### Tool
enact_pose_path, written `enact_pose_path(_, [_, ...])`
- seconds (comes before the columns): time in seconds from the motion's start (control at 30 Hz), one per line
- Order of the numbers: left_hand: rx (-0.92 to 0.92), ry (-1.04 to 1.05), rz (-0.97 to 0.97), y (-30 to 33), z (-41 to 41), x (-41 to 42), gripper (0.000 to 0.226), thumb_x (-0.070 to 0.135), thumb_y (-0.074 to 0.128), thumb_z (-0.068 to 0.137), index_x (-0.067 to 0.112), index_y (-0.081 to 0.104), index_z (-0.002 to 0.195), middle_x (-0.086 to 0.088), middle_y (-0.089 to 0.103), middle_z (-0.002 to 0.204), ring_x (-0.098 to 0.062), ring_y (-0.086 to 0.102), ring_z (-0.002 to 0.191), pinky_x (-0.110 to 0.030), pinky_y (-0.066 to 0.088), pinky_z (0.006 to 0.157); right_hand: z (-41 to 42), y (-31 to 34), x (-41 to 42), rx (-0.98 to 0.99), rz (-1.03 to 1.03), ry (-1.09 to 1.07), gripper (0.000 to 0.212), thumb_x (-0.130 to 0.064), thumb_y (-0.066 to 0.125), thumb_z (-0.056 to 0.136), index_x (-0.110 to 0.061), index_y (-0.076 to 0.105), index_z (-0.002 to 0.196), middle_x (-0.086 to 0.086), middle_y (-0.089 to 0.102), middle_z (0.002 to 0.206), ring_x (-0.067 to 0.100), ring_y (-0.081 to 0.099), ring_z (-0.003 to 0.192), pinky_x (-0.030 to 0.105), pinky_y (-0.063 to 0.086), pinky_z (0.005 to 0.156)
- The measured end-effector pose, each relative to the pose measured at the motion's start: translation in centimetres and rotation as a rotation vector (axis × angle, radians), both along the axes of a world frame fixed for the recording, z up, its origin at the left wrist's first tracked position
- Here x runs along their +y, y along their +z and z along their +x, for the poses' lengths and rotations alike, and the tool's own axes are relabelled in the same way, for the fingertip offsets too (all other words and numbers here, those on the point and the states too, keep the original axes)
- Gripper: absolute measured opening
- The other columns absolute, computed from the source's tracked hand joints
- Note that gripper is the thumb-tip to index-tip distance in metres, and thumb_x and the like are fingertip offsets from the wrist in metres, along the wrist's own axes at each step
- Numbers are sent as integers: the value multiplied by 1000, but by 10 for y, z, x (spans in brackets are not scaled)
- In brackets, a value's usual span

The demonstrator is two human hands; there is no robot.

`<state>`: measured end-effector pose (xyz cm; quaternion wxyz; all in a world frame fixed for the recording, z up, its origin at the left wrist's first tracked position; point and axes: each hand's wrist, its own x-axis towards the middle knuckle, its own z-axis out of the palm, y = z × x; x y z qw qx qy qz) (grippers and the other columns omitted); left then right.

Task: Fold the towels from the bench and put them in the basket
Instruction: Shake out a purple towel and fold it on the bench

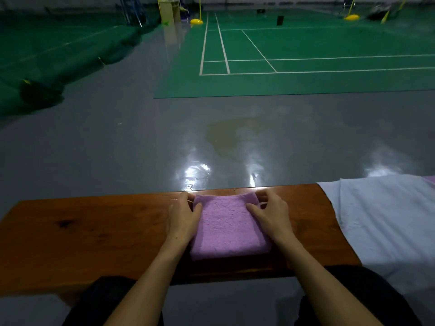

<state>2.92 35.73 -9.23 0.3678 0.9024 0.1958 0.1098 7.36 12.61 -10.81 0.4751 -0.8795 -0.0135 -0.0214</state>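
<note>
A folded pink towel lies on the wooden bench, near its middle. My left hand grips the towel's far left corner, fingers curled around its edge. My right hand grips the far right corner the same way. A pale blue-white towel is spread flat over the bench's right end, with a sliver of another pink towel at the frame's right edge. No basket is in view.
Beyond the bench lies a shiny grey floor, then a green badminton court with yellow post bases. Dark green netting is heaped at the left. My knees in dark trousers sit below the bench's front edge.
</note>
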Motion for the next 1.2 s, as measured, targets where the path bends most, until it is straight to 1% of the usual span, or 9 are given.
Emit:
enact_pose_path(0.23, [-219,-242,432,-4,-27,-6,23,32,65,95,23,67,116,4,66,113,-17,61,102,-28,47,78,-19,-11,10,-393,-508,192,48,-43,55,97,-17,59,138,8,58,137,24,54,123,41,49,108])
enact_pose_path(0.33, [-142,-521,593,-28,-30,-13,47,40,51,92,19,64,132,-6,64,139,-25,56,133,-41,46,114,-34,-23,25,-336,-670,432,60,-50,37,100,-18,48,151,15,42,160,34,35,150,53,29,124])
enact_pose_path(0.43, [65,-601,663,-44,-28,-18,72,49,34,94,17,39,159,-15,34,167,-33,21,159,-52,15,129,-38,-29,24,-171,-726,528,74,-59,17,99,-27,18,166,11,3,175,32,-2,162,55,6,130])
enact_pose_path(0.53, [199,-607,651,-48,-30,-17,86,56,10,89,26,-2,168,-6,-19,173,-27,-24,159,-51,-4,130,-34,-31,18,-150,-818,543,80,-67,6,97,-30,-3,168,4,-18,174,27,-22,159,53,-7,130])
enact_pose_path(0.7, [215,-597,649,-48,-35,-3,89,63,15,91,24,-15,166,-1,-33,168,-19,-34,155,-48,-6,130,-25,-27,2,-81,-837,525,90,-83,-1,90,-36,-11,166,-8,-25,172,26,-26,158,59,-12,125])
enact_pose_path(0.83, [174,-581,630,-46,-42,5,90,66,19,94,19,-4,168,-1,-22,171,-18,-22,159,-47,0,131,-23,-26,-11,-35,-842,448,88,-84,4,93,-36,-6,167,-4,-17,175,34,-10,160,61,-5,125])
enact_pose_path(0.9, [134,-598,625,-39,-45,10,87,67,26,97,19,14,168,-3,-3,175,-20,-6,162,-44,6,132,-25,-19,-19,-84,-847,410,81,-76,18,99,-31,13,167,2,-1,176,34,4,160,59,6,128])
enact_pose_path(1.03, [-23,-661,419,-20,-60,20,54,63,50,95,31,63,136,6,51,155,-11,45,142,-39,42,116,-41,-2,-38,-200,-541,387,43,-53,50,103,-32,58,140,-8,52,150,8,46,131,38,48,111])
enact_pose_path(1.2, [-91,-757,361,-9,-77,29,41,60,66,86,37,69,120,20,62,137,3,54,125,-31,51,103,-62,2,-50,-90,-364,493,43,-60,61,97,-38,61,134,-21,59,129,-4,51,117,29,54,101])
